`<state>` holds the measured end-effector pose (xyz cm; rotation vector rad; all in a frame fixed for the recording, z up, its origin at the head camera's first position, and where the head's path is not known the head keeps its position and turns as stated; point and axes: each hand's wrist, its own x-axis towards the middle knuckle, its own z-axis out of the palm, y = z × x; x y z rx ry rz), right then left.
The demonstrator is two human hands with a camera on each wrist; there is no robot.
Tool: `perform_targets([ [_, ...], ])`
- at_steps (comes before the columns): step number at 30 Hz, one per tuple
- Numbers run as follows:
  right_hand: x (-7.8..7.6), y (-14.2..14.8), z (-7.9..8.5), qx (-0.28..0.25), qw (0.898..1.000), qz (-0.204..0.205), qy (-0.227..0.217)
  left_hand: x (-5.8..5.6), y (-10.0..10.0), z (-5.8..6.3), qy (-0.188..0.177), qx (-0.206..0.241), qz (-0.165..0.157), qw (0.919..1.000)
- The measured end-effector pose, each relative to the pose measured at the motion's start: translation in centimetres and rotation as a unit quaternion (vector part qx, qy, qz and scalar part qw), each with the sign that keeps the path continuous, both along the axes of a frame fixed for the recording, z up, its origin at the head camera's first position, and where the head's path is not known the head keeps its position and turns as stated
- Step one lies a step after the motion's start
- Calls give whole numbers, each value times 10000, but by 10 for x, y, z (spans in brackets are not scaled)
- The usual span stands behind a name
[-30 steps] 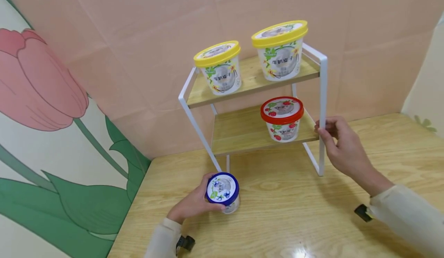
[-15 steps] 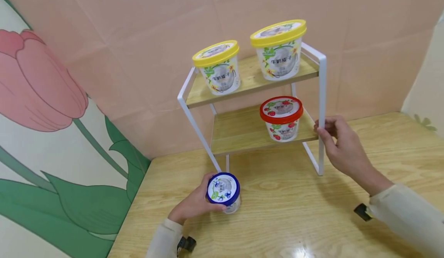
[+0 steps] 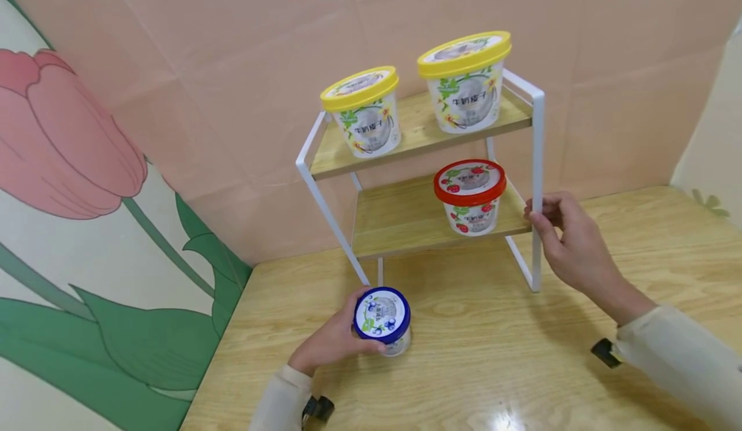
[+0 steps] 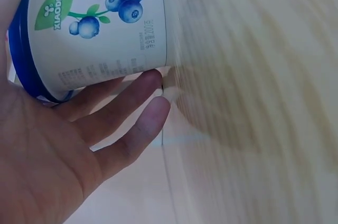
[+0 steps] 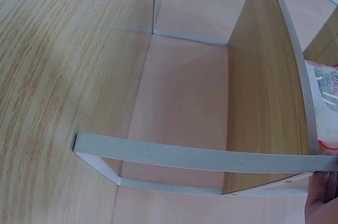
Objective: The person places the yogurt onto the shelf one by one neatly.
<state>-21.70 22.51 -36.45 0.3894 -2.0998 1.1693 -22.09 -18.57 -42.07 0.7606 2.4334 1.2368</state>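
Note:
A white tub with a blue lid and blueberry pictures (image 3: 382, 315) stands upright on the table. My left hand (image 3: 333, 337) grips it from the left, thumb in front and fingers behind. In the left wrist view the tub (image 4: 100, 28) sits at the table surface, some fingers (image 4: 153, 115) spread below it. At the right side, my right hand (image 3: 574, 241) holds the white front post of a two-tier shelf (image 3: 537, 160), thumb in front and fingers behind it. In the right wrist view only part of that hand (image 5: 322, 195) shows, at the frame's edge.
Two yellow-lidded tubs, a left one (image 3: 371, 125) and a right one (image 3: 469, 96), stand on the top board. A red-lidded tub (image 3: 472, 215) is at the right of the lower board (image 3: 394, 218). The wooden table (image 3: 464, 366) meets a pink backdrop (image 3: 261, 128).
My left hand has shifted slightly to the right along the table with the blue-lidded tub. My right hand keeps its place on the shelf post.

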Motion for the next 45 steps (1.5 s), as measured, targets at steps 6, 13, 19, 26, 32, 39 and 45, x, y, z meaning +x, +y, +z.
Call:
perform_targets([
  [6, 0, -1, 0, 39, 10000, -21, 14, -1, 12, -1, 48, 95, -65, 9999],
  [13, 0, -1, 0, 16, 9999, -92, -116, -1, 30, 0, -45, 12, 24, 10000],
  [19, 0, 0, 3, 35, 9999, -86, -54, -1, 37, 1, -42, 159, 179, 9997],
  [26, 0, 0, 2, 24, 9999, -102, -34, -1, 54, -1, 35, 257, 635, 9976],
  [32, 0, 0, -1, 45, 9999, -73, 94, 0, 67, -2, -40, 501, 553, 9972],
  [39, -1, 0, 0, 2, 9999, -104, 89, 1, 69, -1, -208, 879, 339, 9953],
  [45, 0, -2, 0, -14, 9999, -118, -22, -1, 61, -2, -663, 924, 306, 9930],
])
